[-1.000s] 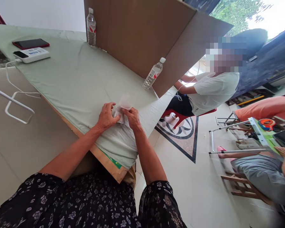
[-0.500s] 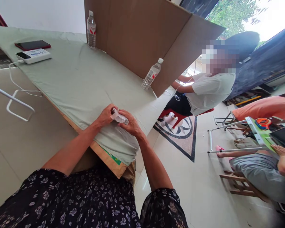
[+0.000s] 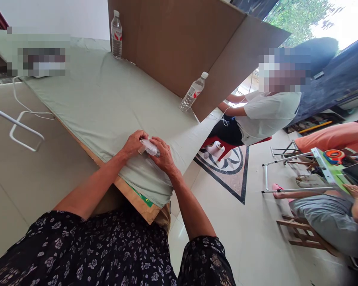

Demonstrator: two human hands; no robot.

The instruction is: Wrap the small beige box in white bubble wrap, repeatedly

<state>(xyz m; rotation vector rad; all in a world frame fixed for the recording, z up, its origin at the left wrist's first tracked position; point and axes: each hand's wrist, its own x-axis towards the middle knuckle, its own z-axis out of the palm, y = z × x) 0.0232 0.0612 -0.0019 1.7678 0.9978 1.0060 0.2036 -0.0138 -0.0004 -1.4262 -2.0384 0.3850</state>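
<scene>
A small bundle in crumpled, translucent whitish plastic, which looks like bubble wrap, is held between my two hands just above the near corner of the table. My left hand pinches its left end, fingers curled and thumb partly hidden. Around its right side my right hand is closed, fingers over the top. Whatever lies inside the wrapping cannot be made out. Beneath both hands spreads a pale green cloth covering the table.
Two clear water bottles stand by a cardboard partition: one bottle upright at the back, another bottle nearer. Blurred devices lie far left. A person in a white shirt sits beyond the partition; others sit at right.
The plastic flap that stuck up by my left fingers now lies lower against the bundle. My right fingers have shifted slightly over it. The view has moved a little.
</scene>
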